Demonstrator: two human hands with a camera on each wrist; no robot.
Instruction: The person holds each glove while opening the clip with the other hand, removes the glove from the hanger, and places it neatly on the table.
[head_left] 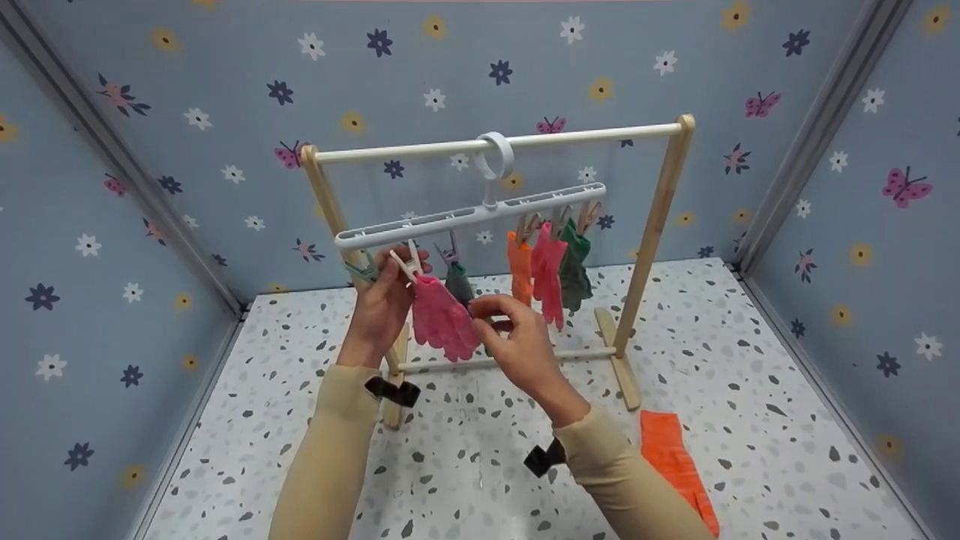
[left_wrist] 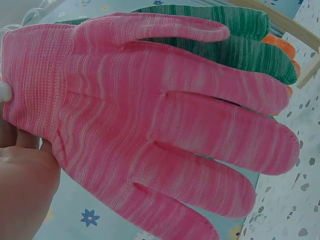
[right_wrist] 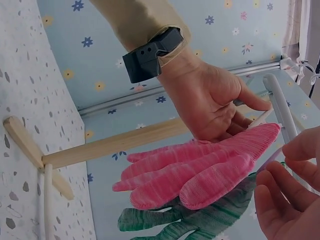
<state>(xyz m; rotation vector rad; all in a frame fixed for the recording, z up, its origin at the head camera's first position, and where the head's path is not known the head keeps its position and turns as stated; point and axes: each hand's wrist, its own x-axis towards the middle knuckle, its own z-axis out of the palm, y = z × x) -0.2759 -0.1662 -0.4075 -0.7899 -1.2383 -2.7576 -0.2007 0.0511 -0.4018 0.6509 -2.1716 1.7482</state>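
A pink glove (head_left: 444,319) hangs by its cuff from a white clothespin (head_left: 409,264) under the left part of the hanger (head_left: 450,221). My left hand (head_left: 381,311) grips that clothespin, its thumb on one leg, fingers behind the cuff. In the left wrist view the glove (left_wrist: 115,105) spreads across, fingers pointing right, with my left hand (left_wrist: 25,185) beside the cuff. My right hand (head_left: 517,341) is at the glove's right edge, finger and thumb bent and apart; whether it touches is unclear. Behind hangs a green glove (right_wrist: 215,215) from a purple clothespin (head_left: 451,253).
Orange (head_left: 520,266), pink (head_left: 550,274) and green gloves (head_left: 575,266) hang clipped at the hanger's right. A green clothespin (head_left: 361,266) is at its left end. The hanger hangs from a wooden rack's white rail (head_left: 585,137). An orange glove (head_left: 671,457) lies at the lower right.
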